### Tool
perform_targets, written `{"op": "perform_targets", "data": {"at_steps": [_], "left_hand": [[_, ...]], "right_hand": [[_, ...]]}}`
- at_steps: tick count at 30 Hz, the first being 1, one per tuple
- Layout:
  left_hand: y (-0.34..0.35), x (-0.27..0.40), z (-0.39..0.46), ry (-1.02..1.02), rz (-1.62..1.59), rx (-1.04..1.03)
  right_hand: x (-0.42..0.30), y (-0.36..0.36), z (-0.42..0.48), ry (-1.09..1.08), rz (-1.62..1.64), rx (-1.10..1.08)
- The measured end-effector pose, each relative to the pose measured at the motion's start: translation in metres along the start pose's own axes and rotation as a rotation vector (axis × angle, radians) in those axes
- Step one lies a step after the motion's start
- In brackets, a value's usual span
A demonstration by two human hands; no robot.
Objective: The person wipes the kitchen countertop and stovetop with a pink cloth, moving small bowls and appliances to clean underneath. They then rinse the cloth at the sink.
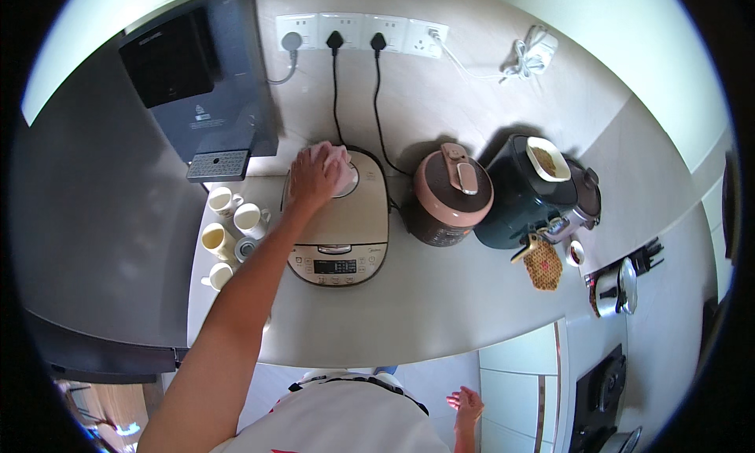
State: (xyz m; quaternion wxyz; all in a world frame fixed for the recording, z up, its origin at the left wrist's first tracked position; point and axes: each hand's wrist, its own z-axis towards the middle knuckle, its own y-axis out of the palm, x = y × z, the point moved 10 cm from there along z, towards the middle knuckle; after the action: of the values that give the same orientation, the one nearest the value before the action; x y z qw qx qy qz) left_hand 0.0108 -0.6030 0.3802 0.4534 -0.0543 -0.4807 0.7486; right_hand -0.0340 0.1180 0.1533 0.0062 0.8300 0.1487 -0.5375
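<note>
My left hand (314,176) presses a pink cloth (339,161) onto the back left part of the lid of a beige rice cooker (345,220). The cloth bunches under and beside the fingers, over part of a round vent. The cooker's lid is down, and its control panel faces me. My right hand (466,404) hangs low beside my body, below the counter's front edge, fingers apart and holding nothing. To the right of the rice cooker stands a pink and brown pressure cooker (453,193).
Several mugs (217,240) stand left of the rice cooker, under a wall-mounted water dispenser (218,99). Right are a dark green appliance (513,193) bearing a small dish (548,159), a woven mat (541,265) and a metal pot (610,291). Black power cords (377,93) run down from wall sockets.
</note>
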Motion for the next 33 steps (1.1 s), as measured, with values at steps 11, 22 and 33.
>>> {"op": "perform_targets", "data": {"at_steps": [11, 22, 33], "left_hand": [[0.049, 0.079, 0.019, 0.447, 0.090, -0.065], [-0.025, 0.139, -0.130, 0.559, -0.044, -0.176], [-0.069, 0.060, -0.243, 0.059, 0.030, 0.170]], "right_hand": [[0.279, -0.117, -0.071, -0.100, -1.089, -0.337], [0.340, -0.164, -0.018, -0.389, -1.540, -0.652], [0.189, -0.163, 0.023, 0.189, -0.378, -0.227]]}}
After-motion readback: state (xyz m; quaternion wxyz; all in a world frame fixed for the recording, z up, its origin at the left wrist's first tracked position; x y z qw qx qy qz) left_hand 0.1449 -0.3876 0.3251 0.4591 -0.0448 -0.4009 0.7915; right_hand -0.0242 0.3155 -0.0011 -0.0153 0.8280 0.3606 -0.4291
